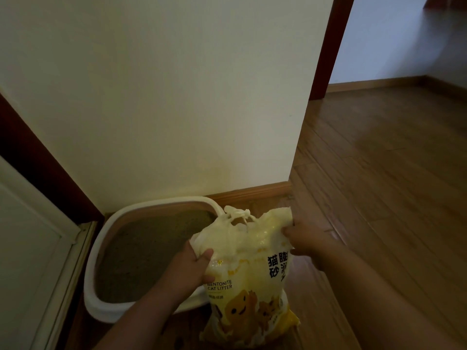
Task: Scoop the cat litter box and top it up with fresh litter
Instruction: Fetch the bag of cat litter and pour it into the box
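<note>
Both hands pinch the litter bag (pixel 249 269) top, left hand (pixel 188 270) and right hand (pixel 307 245); its mouth seems knotted, so untie before tipping over the litter box (pixel 101 251).

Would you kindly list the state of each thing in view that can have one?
Litter bag: upright on the floor beside the box, top crumpled, held at both sides.
Litter box: uncovered, filled with grey litter.
Left hand: gripping the bag's left side.
Right hand: pinching the bag's upper right corner.
Doorway: open.
</note>
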The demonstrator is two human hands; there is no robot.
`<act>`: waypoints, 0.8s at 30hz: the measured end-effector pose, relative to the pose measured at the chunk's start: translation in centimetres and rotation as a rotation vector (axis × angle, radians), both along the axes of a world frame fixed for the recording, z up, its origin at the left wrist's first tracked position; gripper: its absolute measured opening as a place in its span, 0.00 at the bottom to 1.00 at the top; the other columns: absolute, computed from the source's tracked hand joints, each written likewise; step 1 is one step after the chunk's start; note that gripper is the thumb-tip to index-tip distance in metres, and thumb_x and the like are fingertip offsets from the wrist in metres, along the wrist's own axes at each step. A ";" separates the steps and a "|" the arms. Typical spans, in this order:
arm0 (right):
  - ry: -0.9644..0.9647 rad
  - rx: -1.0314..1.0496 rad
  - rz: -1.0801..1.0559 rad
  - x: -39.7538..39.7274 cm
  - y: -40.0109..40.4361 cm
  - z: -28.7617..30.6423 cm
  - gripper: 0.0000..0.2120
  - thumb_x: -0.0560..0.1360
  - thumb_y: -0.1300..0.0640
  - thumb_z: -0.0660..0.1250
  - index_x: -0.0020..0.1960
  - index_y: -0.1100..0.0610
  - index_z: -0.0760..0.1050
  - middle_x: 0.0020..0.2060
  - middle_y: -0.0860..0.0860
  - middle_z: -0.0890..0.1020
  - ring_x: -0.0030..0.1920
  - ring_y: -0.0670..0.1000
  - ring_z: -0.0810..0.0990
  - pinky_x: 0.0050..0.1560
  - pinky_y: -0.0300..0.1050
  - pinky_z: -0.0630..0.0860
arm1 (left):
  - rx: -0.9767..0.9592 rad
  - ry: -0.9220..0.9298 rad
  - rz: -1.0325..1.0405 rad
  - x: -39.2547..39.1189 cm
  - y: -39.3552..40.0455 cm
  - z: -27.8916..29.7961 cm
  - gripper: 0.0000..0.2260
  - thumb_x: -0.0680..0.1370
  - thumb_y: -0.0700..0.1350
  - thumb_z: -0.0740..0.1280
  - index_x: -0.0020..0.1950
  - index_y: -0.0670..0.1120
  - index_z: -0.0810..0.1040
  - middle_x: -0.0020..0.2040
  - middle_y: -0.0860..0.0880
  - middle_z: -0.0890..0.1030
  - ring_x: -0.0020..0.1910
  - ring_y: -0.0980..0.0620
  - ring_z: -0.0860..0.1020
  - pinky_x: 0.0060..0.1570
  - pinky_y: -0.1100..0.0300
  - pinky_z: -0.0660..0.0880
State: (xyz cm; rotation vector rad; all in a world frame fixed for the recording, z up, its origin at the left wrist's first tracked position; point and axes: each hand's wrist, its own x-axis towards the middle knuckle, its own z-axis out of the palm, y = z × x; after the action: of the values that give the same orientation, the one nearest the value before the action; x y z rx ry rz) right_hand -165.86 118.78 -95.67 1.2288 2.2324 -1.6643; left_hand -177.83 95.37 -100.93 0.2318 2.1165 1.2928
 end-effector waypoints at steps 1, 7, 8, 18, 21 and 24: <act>0.006 0.021 -0.021 -0.1 0.0 -0.3 0.09 0.83 0.58 0.58 0.58 0.55 0.75 0.52 0.53 0.80 0.53 0.55 0.79 0.60 0.58 0.79 | -0.012 0.000 0.000 0.1 0.1 0.1 0.23 0.81 0.48 0.67 0.75 0.50 0.67 0.62 0.46 0.79 0.53 0.45 0.83 0.44 0.50 0.84; 0.030 0.026 -0.104 -0.6 -0.3 -0.9 0.18 0.80 0.61 0.60 0.68 0.62 0.71 0.62 0.64 0.78 0.61 0.66 0.79 0.58 0.65 0.79 | -0.075 0.109 0.062 0.8 0.4 0.9 0.13 0.82 0.50 0.66 0.65 0.47 0.77 0.52 0.50 0.83 0.38 0.50 0.86 0.34 0.59 0.81; 0.028 0.022 -0.096 -0.7 -0.5 -0.9 0.19 0.79 0.60 0.60 0.69 0.60 0.71 0.62 0.63 0.78 0.60 0.65 0.80 0.56 0.63 0.81 | -0.077 0.126 0.070 0.9 0.4 1.1 0.12 0.82 0.51 0.66 0.64 0.49 0.77 0.51 0.50 0.83 0.37 0.50 0.86 0.36 0.57 0.82; -0.037 0.034 -0.136 -1.3 1.4 0.9 0.18 0.81 0.65 0.56 0.70 0.67 0.69 0.62 0.65 0.76 0.51 0.57 0.73 0.58 0.54 0.76 | 0.007 0.280 -0.001 2.7 1.7 3.1 0.05 0.82 0.49 0.65 0.52 0.60 0.77 0.48 0.54 0.83 0.41 0.54 0.85 0.36 0.62 0.79; 0.035 0.052 -0.207 -1.1 2.3 1.9 0.18 0.81 0.67 0.56 0.70 0.70 0.68 0.44 0.57 0.73 0.47 0.57 0.72 0.56 0.55 0.74 | 0.009 0.353 -0.040 3.0 2.4 3.7 0.06 0.82 0.51 0.65 0.48 0.62 0.76 0.46 0.55 0.83 0.40 0.55 0.84 0.35 0.63 0.78; 0.096 0.045 -0.275 -1.4 2.8 2.4 0.18 0.79 0.64 0.56 0.68 0.64 0.70 0.46 0.56 0.74 0.49 0.59 0.75 0.55 0.59 0.76 | 0.006 0.389 -0.043 2.9 3.4 3.7 0.04 0.82 0.52 0.65 0.49 0.60 0.77 0.44 0.55 0.84 0.39 0.57 0.84 0.40 0.55 0.82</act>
State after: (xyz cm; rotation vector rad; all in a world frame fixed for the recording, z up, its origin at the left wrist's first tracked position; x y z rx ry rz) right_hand -167.21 121.57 -93.27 1.5605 2.2507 -1.8096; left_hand -174.95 98.81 -97.26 0.5676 2.4123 1.3110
